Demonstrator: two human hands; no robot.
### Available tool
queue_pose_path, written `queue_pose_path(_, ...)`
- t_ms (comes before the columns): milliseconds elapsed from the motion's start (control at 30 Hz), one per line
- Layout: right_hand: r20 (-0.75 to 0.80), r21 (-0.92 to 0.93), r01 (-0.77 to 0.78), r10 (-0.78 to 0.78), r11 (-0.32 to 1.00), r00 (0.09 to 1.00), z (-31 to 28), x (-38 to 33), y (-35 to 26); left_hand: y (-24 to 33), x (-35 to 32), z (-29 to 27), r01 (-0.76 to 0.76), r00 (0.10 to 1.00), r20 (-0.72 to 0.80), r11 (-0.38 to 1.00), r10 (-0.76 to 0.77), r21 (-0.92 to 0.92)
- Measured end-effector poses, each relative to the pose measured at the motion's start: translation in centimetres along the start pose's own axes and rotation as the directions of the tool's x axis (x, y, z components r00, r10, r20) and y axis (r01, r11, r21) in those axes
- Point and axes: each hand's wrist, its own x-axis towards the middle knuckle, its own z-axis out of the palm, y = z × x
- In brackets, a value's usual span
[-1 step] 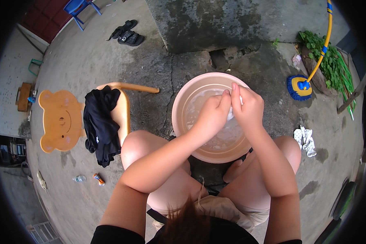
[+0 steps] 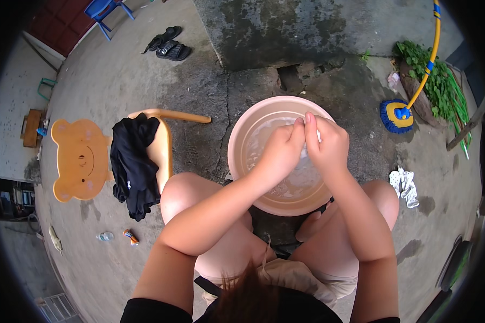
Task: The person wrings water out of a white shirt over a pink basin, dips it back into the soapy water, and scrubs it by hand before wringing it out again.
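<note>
A pink plastic basin point(image 2: 242, 116) of cloudy, sudsy water stands between my knees. Over its far right part, my left hand point(image 2: 286, 144) and my right hand point(image 2: 328, 141) are closed, pressed together with thumbs side by side. Both grip a small white cloth point(image 2: 319, 134); only bits of it show between the fingers, so its exact kind is hidden. On the ground right of the basin lie white socks point(image 2: 407, 187) with dark spots, apart from my hands.
Left of me, a yellow bear-faced chair point(image 2: 81, 161) carries a black garment point(image 2: 136, 161). Black sandals point(image 2: 172, 46) lie farther off. A blue-and-yellow mop point(image 2: 399, 114) and green leafy stems point(image 2: 434, 75) are at the right. A bottle point(image 2: 105, 236) and can point(image 2: 130, 237) lie at lower left.
My hands have barely shifted over the basin, and slightly less of the white cloth shows between them. Everything else looks the same.
</note>
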Motion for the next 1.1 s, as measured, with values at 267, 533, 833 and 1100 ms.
queue_pose_path(267, 0.047, -0.025, 0.023, -0.022, 0.999, 0.999, 0.1, 0.1, 1.3, 0.4, -0.3, -0.1, 0.023, 1.0, 0.01, 0.999, -0.023, 0.024)
queue_pose_path(533, 0.051, 0.047, 0.086, -0.088, 0.995, 0.995, 0.3, -1.2, -0.7, 0.2, 0.2, -0.6, 0.099, 0.995, 0.014, 0.995, -0.098, -0.013)
queue_pose_path(833, 0.043, 0.059, 0.016, -0.018, 0.998, 0.999, 0.2, -0.8, -0.3, 0.2, 0.1, -0.5, 0.047, 0.999, 0.02, 0.999, -0.046, -0.027)
queue_pose_path(1100, 0.053, -0.057, -0.05, 0.053, 0.997, 0.997, 0.3, 0.1, 1.6, 0.6, -0.3, -0.3, 0.068, 0.997, 0.039, 0.995, -0.071, 0.074)
